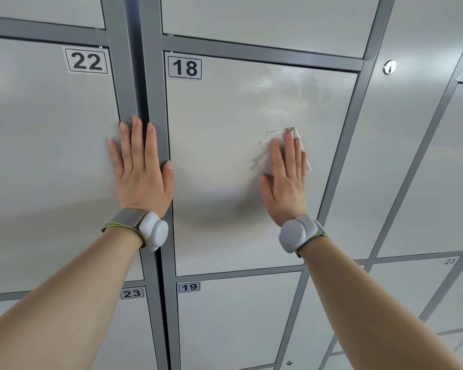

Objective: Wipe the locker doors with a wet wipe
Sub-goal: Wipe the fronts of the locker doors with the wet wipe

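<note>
The pale grey locker door numbered 18 [225, 124] fills the middle of the view. My right hand [286, 180] presses a white wet wipe [263, 161] flat against the door's right half, fingers straight and pointing up. Faint damp streaks show on the door above the wipe. My left hand [141, 172] lies flat with straight fingers across the dark grey frame post between door 22 [51, 142] and door 18. Both wrists wear a grey band with a round white unit.
Door 19 [233, 321] sits below door 18 and door 23 [129, 332] below door 22. To the right stands another column of doors, with a round keyhole lock [389, 67] near its top. Dark grey frame bars separate all doors.
</note>
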The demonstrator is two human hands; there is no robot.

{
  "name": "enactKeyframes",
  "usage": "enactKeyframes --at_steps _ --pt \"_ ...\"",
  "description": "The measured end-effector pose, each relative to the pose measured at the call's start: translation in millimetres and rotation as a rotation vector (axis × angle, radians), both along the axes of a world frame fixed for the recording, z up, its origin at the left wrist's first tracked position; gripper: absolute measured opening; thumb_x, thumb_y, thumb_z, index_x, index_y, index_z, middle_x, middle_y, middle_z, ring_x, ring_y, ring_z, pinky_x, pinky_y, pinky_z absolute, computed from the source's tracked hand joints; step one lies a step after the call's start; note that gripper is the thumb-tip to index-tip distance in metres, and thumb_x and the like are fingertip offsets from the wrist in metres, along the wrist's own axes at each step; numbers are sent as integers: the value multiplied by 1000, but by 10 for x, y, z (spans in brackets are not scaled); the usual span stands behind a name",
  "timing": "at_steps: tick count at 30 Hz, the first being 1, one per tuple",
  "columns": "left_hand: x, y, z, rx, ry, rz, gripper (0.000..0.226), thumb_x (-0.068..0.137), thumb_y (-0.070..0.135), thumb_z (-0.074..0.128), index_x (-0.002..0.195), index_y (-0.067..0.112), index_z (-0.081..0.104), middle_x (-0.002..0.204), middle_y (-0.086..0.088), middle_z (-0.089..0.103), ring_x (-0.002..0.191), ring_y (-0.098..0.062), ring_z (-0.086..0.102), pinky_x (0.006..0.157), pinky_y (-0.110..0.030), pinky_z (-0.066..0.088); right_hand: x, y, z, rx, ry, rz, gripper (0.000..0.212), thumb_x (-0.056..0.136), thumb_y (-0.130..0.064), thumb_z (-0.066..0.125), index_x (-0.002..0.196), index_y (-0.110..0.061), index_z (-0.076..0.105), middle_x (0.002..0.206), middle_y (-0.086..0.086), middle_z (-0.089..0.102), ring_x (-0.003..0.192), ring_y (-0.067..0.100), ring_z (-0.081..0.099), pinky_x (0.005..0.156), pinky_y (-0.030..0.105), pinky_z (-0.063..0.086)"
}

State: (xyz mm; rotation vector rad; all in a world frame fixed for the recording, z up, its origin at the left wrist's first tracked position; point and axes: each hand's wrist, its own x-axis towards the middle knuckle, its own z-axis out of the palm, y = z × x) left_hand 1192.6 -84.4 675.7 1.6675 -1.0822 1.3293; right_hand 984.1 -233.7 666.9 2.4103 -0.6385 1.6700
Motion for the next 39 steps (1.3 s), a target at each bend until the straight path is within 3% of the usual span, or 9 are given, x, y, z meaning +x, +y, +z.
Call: enactKeyframes --at_steps 6,16,23,28,33,39 --pt "-40 -26 1 -14 16 3 61 92 18 42 145 -5 22 152 -27 20 141 -41 11 117 -41 -10 57 53 -55 -62 107 38 67 88 -12 45 150 -6 20 157 18 11 146 32 0 120 44 -1" --pt "-212 -81 15 -64 111 -10 62 93 23 41 144 -8 25 151 -26 22 140 -43 14 117 -39 -8 -60 70 -171 -82 230 108 61 90 -12 47 149 -9 31 158 14 16 147 29 5 120 42 3" --pt "-379 -204 -9 -14 115 -13 63 92 24 40 145 -7 23 152 -27 18 141 -40 11 118 -42 -5 -235 -18 -223 82 85 98 62 90 -18 35 150 -12 27 159 4 5 147 13 -8 120 35 -1" --pt "-371 -276 -22 -41 101 30 62 94 26 38 144 -9 24 151 -29 20 140 -42 13 118 -43 -5 -324 -143 -116 130 -23 63 66 89 -10 46 151 -12 23 159 9 5 147 22 -3 120 32 -5" --pt "-373 -328 -32 -73 85 67 62 98 33 31 143 -10 24 149 -31 21 140 -42 14 118 -46 -2 -274 -173 24 128 -128 47 68 87 -6 51 150 -6 23 158 21 9 146 32 0 120 40 -3" --pt "-375 -353 -42 -92 91 77 64 99 35 27 142 -11 24 149 -31 21 140 -42 13 118 -46 0 -197 -130 -30 39 2 140 66 86 -9 39 149 -4 23 158 15 6 147 31 -4 119 41 -6"
